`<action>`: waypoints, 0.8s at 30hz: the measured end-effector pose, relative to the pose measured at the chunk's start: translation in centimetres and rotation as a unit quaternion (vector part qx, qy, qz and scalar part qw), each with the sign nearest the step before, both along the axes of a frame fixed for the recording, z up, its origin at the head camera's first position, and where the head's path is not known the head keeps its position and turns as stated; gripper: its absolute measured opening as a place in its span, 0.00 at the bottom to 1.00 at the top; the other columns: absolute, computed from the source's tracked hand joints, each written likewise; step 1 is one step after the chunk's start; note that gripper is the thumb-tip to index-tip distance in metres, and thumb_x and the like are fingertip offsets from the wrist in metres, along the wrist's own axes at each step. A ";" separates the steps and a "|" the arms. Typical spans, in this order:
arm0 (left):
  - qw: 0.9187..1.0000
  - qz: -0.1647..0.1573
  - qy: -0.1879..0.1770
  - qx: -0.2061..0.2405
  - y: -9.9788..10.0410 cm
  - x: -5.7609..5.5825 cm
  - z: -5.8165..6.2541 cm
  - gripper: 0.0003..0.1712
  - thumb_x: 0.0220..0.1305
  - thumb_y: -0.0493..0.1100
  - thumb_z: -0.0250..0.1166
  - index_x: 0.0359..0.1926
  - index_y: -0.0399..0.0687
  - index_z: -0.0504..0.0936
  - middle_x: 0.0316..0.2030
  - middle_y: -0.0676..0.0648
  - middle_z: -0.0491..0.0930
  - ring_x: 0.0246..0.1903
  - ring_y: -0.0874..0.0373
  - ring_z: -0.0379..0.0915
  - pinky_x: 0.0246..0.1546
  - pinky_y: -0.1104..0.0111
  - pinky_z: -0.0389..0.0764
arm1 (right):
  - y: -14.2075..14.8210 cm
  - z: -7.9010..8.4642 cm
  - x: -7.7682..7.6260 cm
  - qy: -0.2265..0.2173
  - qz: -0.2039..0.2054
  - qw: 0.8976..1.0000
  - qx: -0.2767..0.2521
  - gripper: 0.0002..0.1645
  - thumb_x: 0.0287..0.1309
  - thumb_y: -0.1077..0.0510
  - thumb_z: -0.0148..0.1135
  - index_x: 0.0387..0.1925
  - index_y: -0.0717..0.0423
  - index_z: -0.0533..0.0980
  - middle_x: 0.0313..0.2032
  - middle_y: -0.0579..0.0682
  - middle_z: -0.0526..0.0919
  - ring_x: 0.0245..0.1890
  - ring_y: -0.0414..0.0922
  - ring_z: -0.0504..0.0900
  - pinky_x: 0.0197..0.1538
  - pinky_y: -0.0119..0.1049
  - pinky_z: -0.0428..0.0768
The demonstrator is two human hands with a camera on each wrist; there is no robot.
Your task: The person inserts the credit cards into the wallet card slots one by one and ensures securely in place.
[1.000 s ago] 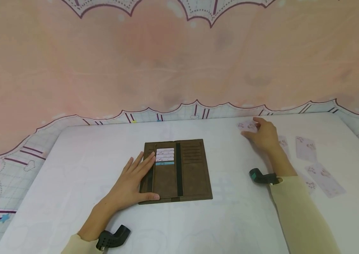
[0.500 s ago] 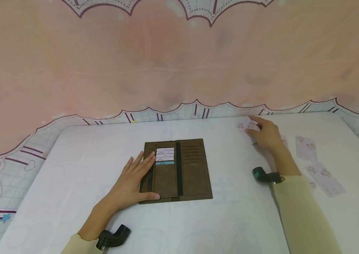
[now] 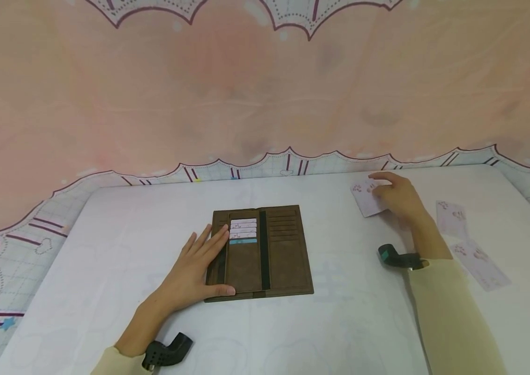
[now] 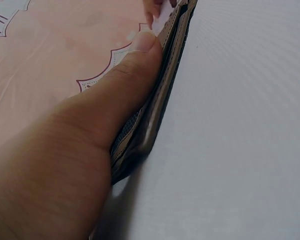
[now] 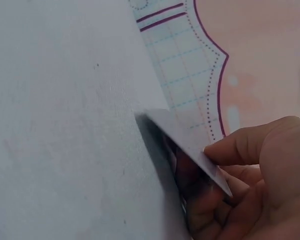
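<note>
A brown bifold wallet [image 3: 288,268] lies spread flat near the middle of the table. Several pale cards [image 3: 243,227] and a blue one show stepped in its left-side slots. My left hand [image 3: 189,273] rests with fingers spread over the wallet's left part, and in the left wrist view the thumb [image 4: 132,70] lies along its lower edge. Toward the back right, my right hand [image 3: 398,200] pinches a white card with pinkish print [image 3: 364,200]. The right wrist view shows this card [image 5: 182,142] tilted, thumb on its upper face and fingers beneath.
Two more printed cards, an upper one [image 3: 451,216] and a lower one [image 3: 482,265], lie on the right of the white table [image 3: 330,333]. A patterned peach cloth [image 3: 246,104] runs behind the table's back edge. Each wrist carries a black device [image 3: 168,350].
My right hand has shifted slightly right, and its thumb has moved up the card, leaving more of the card showing. The left hand and wallet stay in place.
</note>
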State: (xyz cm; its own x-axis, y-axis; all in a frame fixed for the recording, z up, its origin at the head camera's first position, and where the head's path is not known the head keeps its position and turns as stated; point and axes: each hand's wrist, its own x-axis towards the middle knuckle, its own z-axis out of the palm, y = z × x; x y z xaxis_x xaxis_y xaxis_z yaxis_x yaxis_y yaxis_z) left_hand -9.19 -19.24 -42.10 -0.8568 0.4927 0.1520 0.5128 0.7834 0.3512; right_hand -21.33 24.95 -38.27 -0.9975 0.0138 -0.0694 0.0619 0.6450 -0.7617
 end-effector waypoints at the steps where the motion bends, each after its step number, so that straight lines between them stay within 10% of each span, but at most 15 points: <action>1: 1.000 0.000 -0.001 0.001 0.0 0.0 0.0 0.65 0.44 0.72 0.68 0.75 0.47 0.51 0.74 0.49 0.48 0.73 0.44 0.34 0.69 0.48 0.34 | -0.1 0.0 0.0 -0.004 -0.003 1.000 -0.012 0.27 0.67 0.58 0.47 0.66 0.55 0.66 0.59 0.63 0.69 0.49 0.56 0.67 0.52 0.52 0.65; 10: 1.000 0.000 -0.003 0.001 -0.1 0.0 -0.1 0.65 0.44 0.73 0.67 0.75 0.48 0.50 0.74 0.50 0.47 0.73 0.45 0.33 0.69 0.49 0.34 | -1.0 -0.1 -0.3 -0.005 0.000 0.996 -0.084 0.27 0.67 0.52 0.53 0.64 0.56 0.66 0.47 0.58 0.76 0.38 0.47 0.72 0.36 0.33 0.72; 24: 1.000 -0.001 -0.003 0.000 -0.1 0.0 0.0 0.65 0.44 0.72 0.68 0.75 0.48 0.50 0.74 0.50 0.47 0.73 0.45 0.33 0.69 0.49 0.34 | -2.6 -0.4 -0.6 0.015 0.023 0.992 -0.120 0.23 0.66 0.54 0.57 0.62 0.51 0.72 0.48 0.55 0.81 0.40 0.44 0.76 0.39 0.27 0.76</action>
State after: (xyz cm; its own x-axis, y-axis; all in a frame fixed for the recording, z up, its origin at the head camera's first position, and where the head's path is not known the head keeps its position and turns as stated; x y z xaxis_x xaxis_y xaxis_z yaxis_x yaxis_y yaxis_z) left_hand -9.19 -19.33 -42.09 -0.8569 0.4938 0.1480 0.5121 0.7824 0.3545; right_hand -21.89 22.30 -38.64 -0.9983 -0.0459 -0.0355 0.0113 0.4458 -0.8951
